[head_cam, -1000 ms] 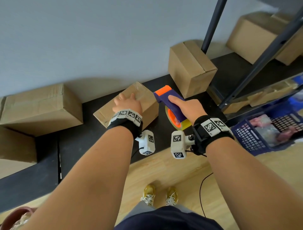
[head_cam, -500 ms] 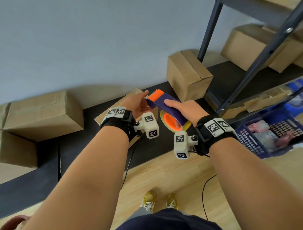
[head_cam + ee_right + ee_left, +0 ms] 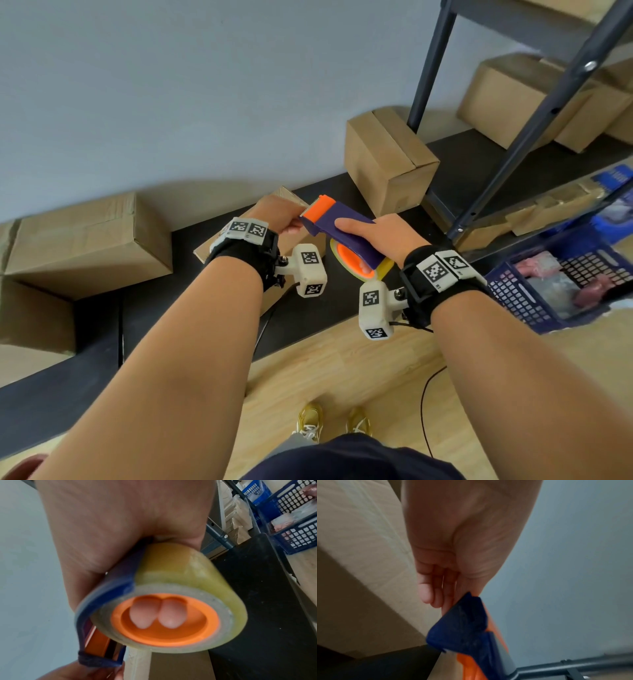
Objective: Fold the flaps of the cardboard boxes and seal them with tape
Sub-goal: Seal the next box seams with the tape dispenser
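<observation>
Holding tape dispenser (image 3: 346, 226) btwn both hands, R hand (image 3: 383, 236) gripping.

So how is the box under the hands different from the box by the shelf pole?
The box under the hands lies low and mostly hidden behind the left hand and tape dispenser. The box by the shelf pole stands taller, in full view, untouched. Both are plain brown cardboard with closed flaps, on the black surface.

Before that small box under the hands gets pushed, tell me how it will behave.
The small box probably slides easily: plain cardboard on a smooth dark shelf. It looks light for its size, so the tape dispenser in the right hand could shove it. Its low shape makes tipping unlikely.
</observation>
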The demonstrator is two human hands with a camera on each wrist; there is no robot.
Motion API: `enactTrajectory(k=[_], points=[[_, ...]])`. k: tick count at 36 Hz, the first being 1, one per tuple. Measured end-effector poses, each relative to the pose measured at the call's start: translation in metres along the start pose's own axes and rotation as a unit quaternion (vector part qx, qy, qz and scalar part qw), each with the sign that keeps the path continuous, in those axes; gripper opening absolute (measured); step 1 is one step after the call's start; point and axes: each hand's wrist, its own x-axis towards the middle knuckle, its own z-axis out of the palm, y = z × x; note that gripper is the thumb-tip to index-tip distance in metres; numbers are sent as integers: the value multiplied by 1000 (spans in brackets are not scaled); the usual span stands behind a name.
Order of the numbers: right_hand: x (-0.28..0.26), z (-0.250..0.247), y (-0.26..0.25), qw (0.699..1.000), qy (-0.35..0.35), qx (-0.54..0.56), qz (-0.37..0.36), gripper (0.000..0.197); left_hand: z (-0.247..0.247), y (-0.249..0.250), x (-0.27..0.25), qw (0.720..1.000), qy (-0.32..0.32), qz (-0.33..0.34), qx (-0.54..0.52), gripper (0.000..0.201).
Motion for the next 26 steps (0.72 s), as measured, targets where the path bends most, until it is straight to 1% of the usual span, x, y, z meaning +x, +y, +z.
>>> enactTrajectory(k=[2,4,6,9,12,15,18,21,26], points=[[0,0,1,1000,11,-6,-7,53,2,7,2,995,6,10,99,27],[0,-1,2,1000,19,-22,-12,54,4,12,4,984,21,23,176,33],[0,-2,4,999,23,-42,-11,55,6,14,9,977,41,22,207,36],[0,-6,9,998,26,-54,-4,59,9,12,12,966,90,15,244,30],[1,-11,15,998,28,-65,0,60,11,8,16,959,142,53,241,34],[2,-18,23,997,32,-75,15,62,6,5,20,957,191,52,213,30],[2,-25,31,997,26,-73,31,59,-4,4,25,952,225,62,196,26],[3,-26,33,997,18,-70,37,57,-9,5,29,950,238,76,187,24],[12,-20,21,996,25,-74,47,65,-16,8,40,945,244,95,198,26]])
